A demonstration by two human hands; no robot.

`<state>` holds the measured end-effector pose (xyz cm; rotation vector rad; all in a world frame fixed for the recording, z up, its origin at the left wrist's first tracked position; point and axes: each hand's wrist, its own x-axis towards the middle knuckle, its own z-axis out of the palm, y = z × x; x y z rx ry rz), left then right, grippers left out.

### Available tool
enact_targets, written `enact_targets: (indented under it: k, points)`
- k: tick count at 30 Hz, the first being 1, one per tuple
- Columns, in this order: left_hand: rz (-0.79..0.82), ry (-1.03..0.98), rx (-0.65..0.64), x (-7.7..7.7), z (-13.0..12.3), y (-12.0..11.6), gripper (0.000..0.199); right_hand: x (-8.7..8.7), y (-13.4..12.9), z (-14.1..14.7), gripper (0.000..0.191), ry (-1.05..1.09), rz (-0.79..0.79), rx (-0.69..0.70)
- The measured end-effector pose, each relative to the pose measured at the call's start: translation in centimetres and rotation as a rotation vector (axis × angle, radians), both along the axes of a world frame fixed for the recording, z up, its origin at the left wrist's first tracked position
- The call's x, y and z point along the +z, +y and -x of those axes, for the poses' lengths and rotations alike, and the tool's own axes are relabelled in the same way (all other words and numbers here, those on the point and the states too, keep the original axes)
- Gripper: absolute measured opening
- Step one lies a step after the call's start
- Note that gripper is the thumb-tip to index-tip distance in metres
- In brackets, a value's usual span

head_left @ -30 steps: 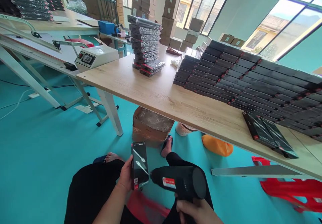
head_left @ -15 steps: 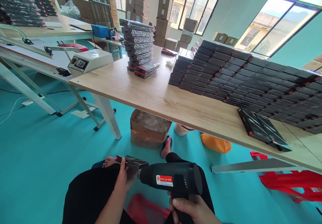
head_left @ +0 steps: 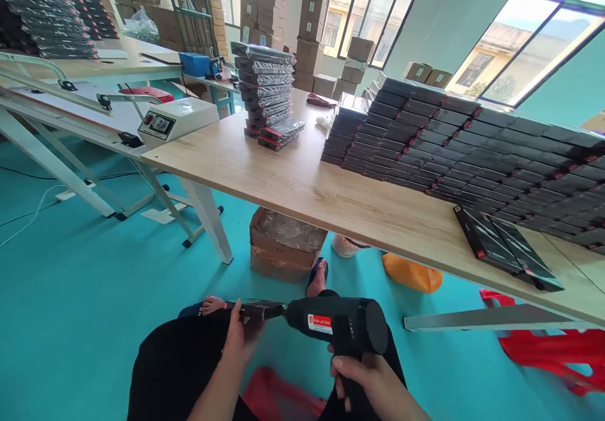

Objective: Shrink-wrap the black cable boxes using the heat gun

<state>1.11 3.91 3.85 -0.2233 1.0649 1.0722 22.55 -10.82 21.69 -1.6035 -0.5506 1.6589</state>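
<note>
My left hand (head_left: 240,333) is closed around a thin black box (head_left: 255,309) with a glossy surface, held above my lap and seen nearly edge-on. In my right hand (head_left: 357,374) is the handle of a black heat gun (head_left: 333,321) with a red and white label. The heat gun's nozzle points left, close against the right end of the box; whether they touch I cannot tell. My left fingers are partly hidden behind the box.
Ahead stands a wooden table (head_left: 302,184) bearing a large stack of black boxes (head_left: 454,144), a pile of loosely wrapped boxes (head_left: 269,90) and two flat boxes (head_left: 505,247). A white sealing machine (head_left: 179,118) is at left. Below sits a cardboard box of plastic film (head_left: 278,257).
The black box in my left hand has tilted from showing its broad face to nearly edge-on. The whole scene has shifted slightly right as my head turned a little.
</note>
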Motion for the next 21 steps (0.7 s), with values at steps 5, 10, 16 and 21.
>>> enact_targets:
  k: [5,10,16,21]
  points:
    - [-0.022,0.005,0.022,1.0,-0.4,-0.1,0.018,-0.6,-0.3,0.1,0.054,0.060,-0.048,0.016]
    - [-0.014,-0.030,0.070,0.7,0.3,-0.1,0.012,-1.6,-1.0,-1.2,0.057,0.054,-0.041,-0.014]
    - [-0.060,-0.072,-0.066,0.2,0.4,-0.1,0.047,-1.6,-2.8,-2.3,0.058,0.165,-0.007,-0.090]
    - [-0.030,-0.069,-0.054,0.3,0.7,-0.1,0.044,-0.9,-2.7,-2.4,0.058,0.180,-0.008,-0.112]
